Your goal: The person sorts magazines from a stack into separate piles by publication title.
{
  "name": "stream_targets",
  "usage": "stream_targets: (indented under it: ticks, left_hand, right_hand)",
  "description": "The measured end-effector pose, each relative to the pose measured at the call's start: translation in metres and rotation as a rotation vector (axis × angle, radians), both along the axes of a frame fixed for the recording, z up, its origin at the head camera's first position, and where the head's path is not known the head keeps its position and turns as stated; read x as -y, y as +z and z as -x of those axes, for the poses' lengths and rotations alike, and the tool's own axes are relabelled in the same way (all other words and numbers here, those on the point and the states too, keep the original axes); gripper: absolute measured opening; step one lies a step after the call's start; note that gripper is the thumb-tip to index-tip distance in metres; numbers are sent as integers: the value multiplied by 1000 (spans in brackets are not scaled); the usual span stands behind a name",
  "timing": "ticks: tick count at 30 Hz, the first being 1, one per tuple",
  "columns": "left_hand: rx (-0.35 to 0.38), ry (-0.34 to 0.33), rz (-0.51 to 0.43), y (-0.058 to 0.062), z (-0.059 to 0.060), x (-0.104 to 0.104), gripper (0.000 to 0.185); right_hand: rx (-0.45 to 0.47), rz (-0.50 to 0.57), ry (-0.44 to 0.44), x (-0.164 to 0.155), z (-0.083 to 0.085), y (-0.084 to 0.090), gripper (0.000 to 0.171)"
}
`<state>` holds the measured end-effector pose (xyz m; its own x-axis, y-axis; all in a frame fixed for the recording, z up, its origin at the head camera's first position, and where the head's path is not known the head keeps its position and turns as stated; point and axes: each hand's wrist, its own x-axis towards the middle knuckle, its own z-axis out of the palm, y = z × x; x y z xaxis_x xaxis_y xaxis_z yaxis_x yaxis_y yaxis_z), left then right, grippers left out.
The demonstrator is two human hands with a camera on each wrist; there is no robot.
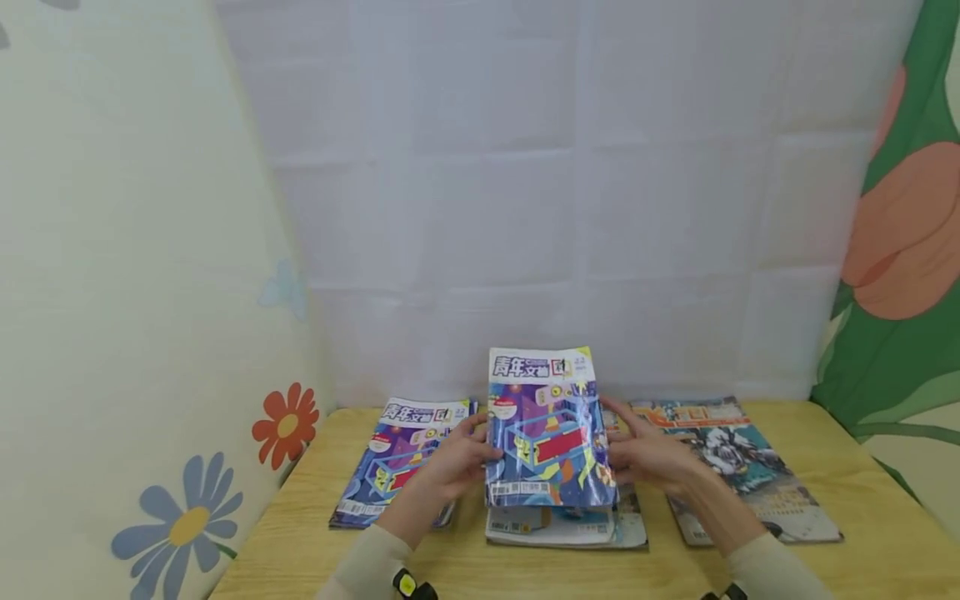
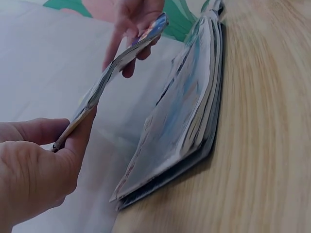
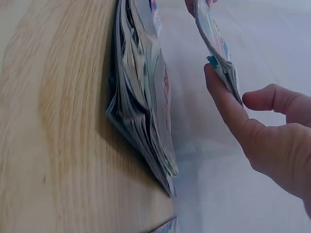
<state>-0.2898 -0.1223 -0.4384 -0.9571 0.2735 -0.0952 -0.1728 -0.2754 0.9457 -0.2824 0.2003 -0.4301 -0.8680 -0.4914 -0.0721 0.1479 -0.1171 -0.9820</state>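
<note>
A magazine (image 1: 551,433) with a purple and blue cover is held up, tilted, over the middle stack of magazines (image 1: 551,529). My left hand (image 1: 457,458) pinches its left edge, thumb on one face and fingers on the other, as the left wrist view shows with the hand (image 2: 43,160) at the magazine's edge (image 2: 99,90). At the opposite edge, my right hand (image 1: 652,450) holds it with fingers behind and the thumb tip right at the edge; in the right wrist view this hand (image 3: 272,131) supports the magazine (image 3: 218,51). Thick, slightly splayed page edges show on the stack (image 3: 138,92) below.
To the left lies another pile of magazines (image 1: 397,458) with the same purple cover on top. A magazine (image 1: 738,467) with a grey mechanical figure lies to the right. All rest on a wooden table (image 1: 300,542), with a white cloth (image 1: 562,208) hanging behind.
</note>
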Motion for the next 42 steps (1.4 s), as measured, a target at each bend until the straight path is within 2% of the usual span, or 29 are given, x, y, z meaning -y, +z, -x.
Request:
stream_targets:
  ticks: [4, 9, 16, 21, 24, 30, 33, 37, 42]
  left_hand:
    - [-7, 9, 7, -2, 1, 15, 79]
    - [-9, 18, 31, -4, 3, 35, 75]
    - [-10, 55, 68, -5, 7, 61, 67]
    - [-11, 28, 86, -4, 9, 84, 66]
    - [8, 21, 122, -1, 10, 100, 67]
    - [40, 51, 223, 4, 13, 128, 73]
    - [64, 70, 235, 4, 15, 141, 74]
    - [60, 69, 265, 0, 16, 162, 71]
    - [52, 98, 371, -4, 15, 183, 69]
  right_hand:
    - [-14, 41, 49, 13, 5, 0, 92]
    - [-2, 70, 51, 33, 7, 2, 95]
    - [73, 104, -22, 61, 11, 2, 98]
    - [107, 122, -55, 85, 9, 0, 100]
    - [122, 138, -67, 100, 9, -3, 99]
    - [140, 125, -118, 130, 8, -6, 100]
    - [140, 146, -125, 145, 7, -9, 100]
    - [163, 180, -131, 165, 7, -12, 103]
    - [204, 186, -144, 187, 4, -18, 104]
